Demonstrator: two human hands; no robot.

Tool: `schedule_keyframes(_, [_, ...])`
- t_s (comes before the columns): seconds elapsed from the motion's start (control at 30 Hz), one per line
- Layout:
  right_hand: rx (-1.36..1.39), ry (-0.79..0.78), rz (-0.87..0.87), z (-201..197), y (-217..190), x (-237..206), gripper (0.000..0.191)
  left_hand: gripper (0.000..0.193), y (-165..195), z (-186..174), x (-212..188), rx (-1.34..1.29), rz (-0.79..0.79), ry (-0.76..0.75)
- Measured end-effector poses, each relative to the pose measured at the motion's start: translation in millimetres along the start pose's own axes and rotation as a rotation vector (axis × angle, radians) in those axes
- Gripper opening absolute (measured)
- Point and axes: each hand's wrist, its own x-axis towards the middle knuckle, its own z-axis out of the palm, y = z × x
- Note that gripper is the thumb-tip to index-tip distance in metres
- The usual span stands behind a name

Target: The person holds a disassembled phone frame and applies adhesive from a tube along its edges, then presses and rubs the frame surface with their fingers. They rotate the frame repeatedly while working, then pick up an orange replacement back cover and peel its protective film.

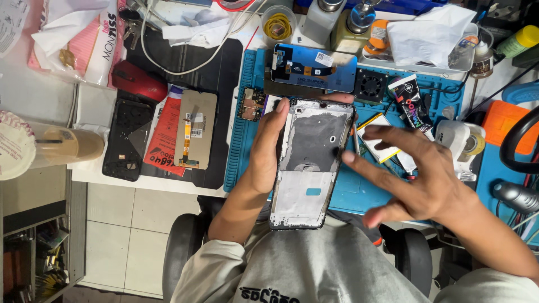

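Grey phone frame (311, 163) held up over the blue mat (348, 193)

Left hand (264, 151) pinches its long edge; right hand (415, 174) hovers beside with fingers spread, maybe just touching. Looks light, thin, probably bendy, so hold it by the rims, not the middle.

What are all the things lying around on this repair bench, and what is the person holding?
phone frame: one, black and grey, held upright over the mat
blue mat: one, under the work
screen panel: one, blue-backed, top of mat
second panel: one, tan-backed, left of mat
black back cover: one, far left
small fan: one, black, on mat
rubber bands cup: one, clear, yellow bands, top
tape roll: one, pale, right
plastic drink cup: one, left edge
left hand: grips frame's left edge
right hand: fingers spread, fingertip at frame's right edge
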Motion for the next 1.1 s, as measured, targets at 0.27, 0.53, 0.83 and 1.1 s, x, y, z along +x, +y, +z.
schedule_keyframes(0.27, [-0.036,-0.034,-0.032,1.9,-9.3,0.6,0.078,0.07,0.5,-0.2,-1.5,-0.068,-0.007,-0.012])
schedule_keyframes(0.53, [0.192,0.034,-0.116,1.2,-9.9,5.4,0.074,0.072,0.7,-1.3,0.8,-0.122,-0.013,-0.025])
schedule_keyframes(0.83, [-0.007,-0.011,-0.042,6.8,-8.2,1.8,0.076,0.073,4.0,1.4,-0.5,-0.165,-0.054,0.019])
schedule_keyframes(1.1, [0.059,0.015,-0.164,12.9,-17.1,-1.3,0.07,0.072,7.5,0.4,0.2,-0.093,-0.002,0.094])
